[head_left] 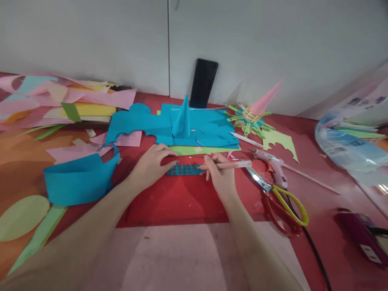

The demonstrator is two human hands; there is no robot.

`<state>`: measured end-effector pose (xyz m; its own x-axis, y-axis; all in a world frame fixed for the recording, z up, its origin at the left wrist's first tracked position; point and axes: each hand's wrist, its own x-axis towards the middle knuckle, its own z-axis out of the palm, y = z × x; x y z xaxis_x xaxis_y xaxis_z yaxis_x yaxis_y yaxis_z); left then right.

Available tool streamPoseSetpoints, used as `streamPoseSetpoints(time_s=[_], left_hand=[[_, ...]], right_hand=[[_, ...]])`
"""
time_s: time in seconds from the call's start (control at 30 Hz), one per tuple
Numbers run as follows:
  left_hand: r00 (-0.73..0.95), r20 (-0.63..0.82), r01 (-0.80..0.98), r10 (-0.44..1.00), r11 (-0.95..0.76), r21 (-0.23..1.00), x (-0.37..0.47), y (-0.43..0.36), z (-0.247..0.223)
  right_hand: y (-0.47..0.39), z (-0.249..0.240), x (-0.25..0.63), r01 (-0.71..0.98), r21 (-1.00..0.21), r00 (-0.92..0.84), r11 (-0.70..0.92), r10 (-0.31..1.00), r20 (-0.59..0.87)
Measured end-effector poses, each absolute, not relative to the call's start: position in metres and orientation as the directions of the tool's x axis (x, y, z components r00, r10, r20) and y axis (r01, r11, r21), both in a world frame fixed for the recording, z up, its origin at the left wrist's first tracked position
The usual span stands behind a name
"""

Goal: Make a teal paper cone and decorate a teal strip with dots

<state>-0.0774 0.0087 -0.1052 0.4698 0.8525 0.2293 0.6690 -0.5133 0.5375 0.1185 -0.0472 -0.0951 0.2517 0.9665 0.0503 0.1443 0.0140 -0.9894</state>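
Observation:
A narrow blue paper strip (184, 170), marked with rows of dark shapes, lies on the red sheet. My left hand (153, 161) is at its left end, fingers curved and thumb holding the strip down. In my right hand (220, 173) is a pen (238, 164), gripped between thumb and fingers, its writing end at the strip's right part. Fingers partly hide that end of the strip. Just behind my hands, a blue paper cone (182, 121) stands upright on blue paper sheets (209, 121). A curved blue paper band (77, 184) stands left of my left forearm.
Scissors (268, 188) and a pink glue gun (274, 165) with a cord lie to the right. A pink-coned paper piece (253, 115) stands behind them. A phone (203, 83) leans on the wall. Paper scraps (69, 97) pile at left; a plastic bag (348, 145) and power socket (360, 234) sit far right.

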Motion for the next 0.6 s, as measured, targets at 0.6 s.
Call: streamPoseSetpoints(time_s=[0.6], left_hand=[[0.453, 0.185, 0.681, 0.872, -0.473, 0.559, -0.0798, 0.0065, -0.1039]], right_hand=[[-0.0466, -0.0929, 0.1148, 0.225, -0.974, 0.279, -0.001, 0.958, 0.063]])
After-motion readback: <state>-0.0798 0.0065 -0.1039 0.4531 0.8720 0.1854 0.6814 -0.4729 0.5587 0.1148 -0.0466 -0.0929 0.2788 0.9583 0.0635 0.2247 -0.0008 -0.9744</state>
